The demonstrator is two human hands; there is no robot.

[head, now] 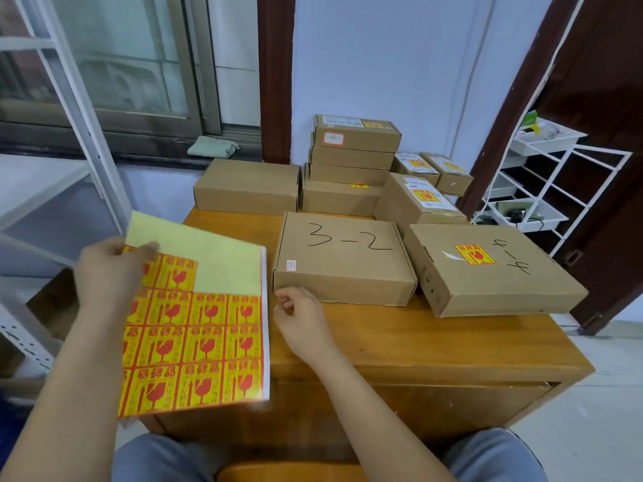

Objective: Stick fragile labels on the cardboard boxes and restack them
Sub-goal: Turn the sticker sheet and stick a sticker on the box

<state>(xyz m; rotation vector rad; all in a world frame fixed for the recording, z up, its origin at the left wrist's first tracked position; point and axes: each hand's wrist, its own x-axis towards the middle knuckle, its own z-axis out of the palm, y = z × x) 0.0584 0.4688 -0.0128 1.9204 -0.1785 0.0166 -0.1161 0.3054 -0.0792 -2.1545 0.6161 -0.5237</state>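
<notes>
Left hand (pixel 108 269) covers the label sheet (pixel 195 318) left edge. Print on rear box labels (pixel 426 198) is too small to read.

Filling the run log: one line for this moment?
left hand holds label sheet | right hand empty | box 3-2 unlabelled

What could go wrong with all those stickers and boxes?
The left hand holds the sticker sheet by one corner, so it might flop or bend while a label is peeled. The 3-2 box has no fragile label on top yet and could get skipped. The tall stack at the back looks uneven and might tip during restacking.
</notes>
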